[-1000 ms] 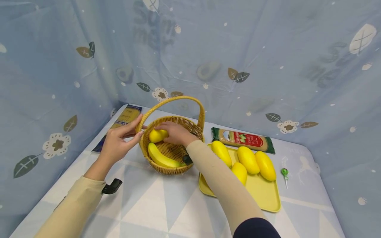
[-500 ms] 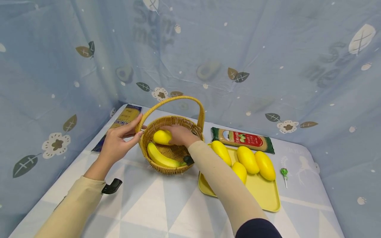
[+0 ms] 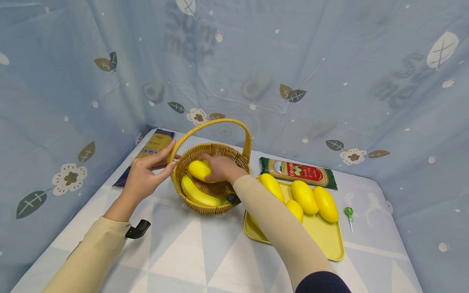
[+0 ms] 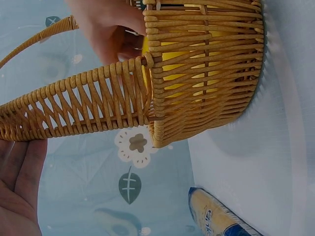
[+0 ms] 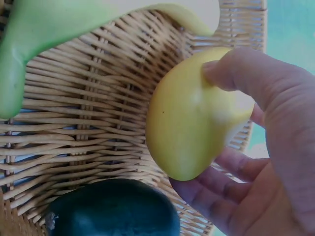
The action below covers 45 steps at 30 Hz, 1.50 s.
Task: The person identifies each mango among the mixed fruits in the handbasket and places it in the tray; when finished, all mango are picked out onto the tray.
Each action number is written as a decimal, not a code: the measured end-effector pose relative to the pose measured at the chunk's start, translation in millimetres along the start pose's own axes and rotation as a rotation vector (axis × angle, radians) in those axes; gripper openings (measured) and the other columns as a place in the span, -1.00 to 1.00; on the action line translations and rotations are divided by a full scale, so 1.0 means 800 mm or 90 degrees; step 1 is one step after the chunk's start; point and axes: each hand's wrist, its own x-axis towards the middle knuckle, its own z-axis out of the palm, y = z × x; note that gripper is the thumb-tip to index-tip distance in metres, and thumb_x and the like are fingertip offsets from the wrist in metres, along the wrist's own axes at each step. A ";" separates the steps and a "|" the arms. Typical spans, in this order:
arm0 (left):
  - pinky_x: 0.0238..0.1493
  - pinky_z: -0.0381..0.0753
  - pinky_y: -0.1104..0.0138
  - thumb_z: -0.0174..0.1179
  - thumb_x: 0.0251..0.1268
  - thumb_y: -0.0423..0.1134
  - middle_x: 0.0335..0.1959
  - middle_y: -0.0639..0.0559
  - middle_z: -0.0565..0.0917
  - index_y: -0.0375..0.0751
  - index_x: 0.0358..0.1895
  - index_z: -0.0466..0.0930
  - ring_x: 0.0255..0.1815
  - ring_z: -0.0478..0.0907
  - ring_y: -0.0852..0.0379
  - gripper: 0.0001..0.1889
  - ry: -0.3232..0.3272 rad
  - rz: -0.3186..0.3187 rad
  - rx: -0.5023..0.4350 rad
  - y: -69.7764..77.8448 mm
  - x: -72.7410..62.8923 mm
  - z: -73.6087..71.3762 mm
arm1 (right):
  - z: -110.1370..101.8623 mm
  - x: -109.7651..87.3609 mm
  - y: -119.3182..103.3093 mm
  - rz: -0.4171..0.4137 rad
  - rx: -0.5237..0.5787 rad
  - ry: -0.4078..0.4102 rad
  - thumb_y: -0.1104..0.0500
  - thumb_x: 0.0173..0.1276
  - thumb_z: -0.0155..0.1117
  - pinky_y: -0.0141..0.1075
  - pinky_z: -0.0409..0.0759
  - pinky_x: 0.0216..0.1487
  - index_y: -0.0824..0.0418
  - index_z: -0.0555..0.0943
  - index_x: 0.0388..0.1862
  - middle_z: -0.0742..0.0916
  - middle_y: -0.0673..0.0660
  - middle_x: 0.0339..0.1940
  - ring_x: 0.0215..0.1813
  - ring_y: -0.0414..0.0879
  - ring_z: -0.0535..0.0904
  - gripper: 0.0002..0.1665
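A yellow mango (image 3: pixel 199 170) is inside the wicker basket (image 3: pixel 183 199), gripped by my right hand (image 3: pixel 221 167). In the right wrist view the thumb lies on the near face of the mango (image 5: pixel 189 118), with fingers curled under its other side. My left hand (image 3: pixel 146 169) holds the base of the arched basket handle (image 3: pixel 220 120) between thumb and fingers. A banana (image 3: pixel 198 193) lies along the basket's front side. In the right wrist view a dark green, smooth oval thing (image 5: pixel 118 209) also lies in the basket, partly cut off by the frame.
Right of the basket, a yellow tray (image 3: pixel 326 240) bears several mangoes (image 3: pixel 305 197), partly hidden by my right sleeve. Behind it lies a green-ended pasta pack (image 3: pixel 298 173). A lollipop (image 3: pixel 349 215) lies at the far right, and a blue-and-yellow pack (image 3: pixel 157 140) is left of the basket.
My right hand has shifted the mango slightly to the right and nearer inside the basket, turning it a little. The left hand stays on the handle.
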 end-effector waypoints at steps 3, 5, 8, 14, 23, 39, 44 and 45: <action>-0.07 0.66 0.55 0.34 0.27 -0.52 -0.07 -0.07 0.80 0.01 0.47 0.44 -0.14 0.75 0.25 -0.30 0.000 0.002 0.001 -0.001 0.000 0.001 | -0.004 -0.010 -0.001 -0.009 0.010 0.007 -0.10 0.34 0.41 -0.15 0.61 0.06 -0.23 0.26 0.54 0.60 0.12 0.28 0.03 -0.06 0.57 -0.15; -0.06 0.66 0.56 0.34 0.29 -0.49 -0.07 -0.06 0.80 0.02 0.47 0.44 -0.14 0.75 0.22 -0.31 -0.001 0.003 0.002 -0.002 0.001 0.001 | -0.007 -0.019 -0.001 -0.015 0.017 0.013 -0.11 0.32 0.41 -0.16 0.60 0.05 -0.21 0.27 0.54 0.61 0.10 0.25 0.03 -0.07 0.55 -0.14; -0.06 0.66 0.56 0.34 0.29 -0.48 -0.07 -0.05 0.80 0.02 0.47 0.44 -0.14 0.76 0.20 -0.32 -0.001 0.004 0.001 -0.002 0.001 0.002 | -0.010 -0.033 0.001 -0.028 0.032 0.024 -0.12 0.30 0.41 -0.16 0.59 0.05 -0.17 0.28 0.55 0.60 0.09 0.25 0.04 -0.08 0.54 -0.12; -0.07 0.66 0.56 0.34 0.27 -0.51 -0.07 -0.06 0.80 0.00 0.47 0.45 -0.13 0.75 0.22 -0.30 -0.003 0.004 -0.004 -0.001 0.002 0.003 | -0.017 -0.068 0.011 -0.043 0.091 0.052 -0.12 0.28 0.42 -0.19 0.58 0.00 -0.15 0.29 0.56 0.61 0.02 0.28 0.01 -0.10 0.53 -0.10; -0.07 0.65 0.57 0.34 0.28 -0.50 -0.07 -0.07 0.80 -0.02 0.46 0.45 -0.14 0.75 0.20 -0.32 -0.004 0.002 -0.011 0.000 0.000 0.004 | -0.020 -0.142 0.043 -0.014 0.197 0.104 -0.12 0.27 0.45 -0.19 0.62 -0.06 -0.17 0.32 0.56 0.64 0.02 0.16 0.01 -0.11 0.56 -0.10; -0.07 0.64 0.60 0.33 0.35 -0.41 -0.06 -0.04 0.80 0.00 0.47 0.44 -0.13 0.72 0.28 -0.36 0.000 -0.002 0.011 0.003 -0.002 0.001 | 0.005 -0.307 0.132 0.168 0.243 0.171 -0.15 0.25 0.50 -0.12 0.72 -0.07 -0.14 0.32 0.53 0.63 0.16 0.19 0.07 0.07 0.59 -0.09; -0.07 0.64 0.59 0.33 0.34 -0.42 -0.06 -0.05 0.80 0.01 0.47 0.44 -0.13 0.74 0.25 -0.35 0.002 0.004 0.001 0.003 -0.001 0.001 | 0.018 -0.349 0.156 0.219 0.232 0.184 -0.17 0.26 0.49 -0.11 0.73 -0.12 -0.06 0.33 0.51 0.64 0.24 0.14 -0.02 0.06 0.60 -0.10; -0.07 0.64 0.60 0.33 0.33 -0.45 -0.06 -0.05 0.80 0.02 0.47 0.44 -0.13 0.73 0.28 -0.34 0.002 0.005 0.001 0.003 -0.001 0.001 | 0.020 -0.356 0.161 0.229 0.226 0.187 -0.17 0.26 0.49 -0.09 0.73 -0.11 -0.04 0.34 0.51 0.64 0.26 0.14 -0.04 0.06 0.61 -0.10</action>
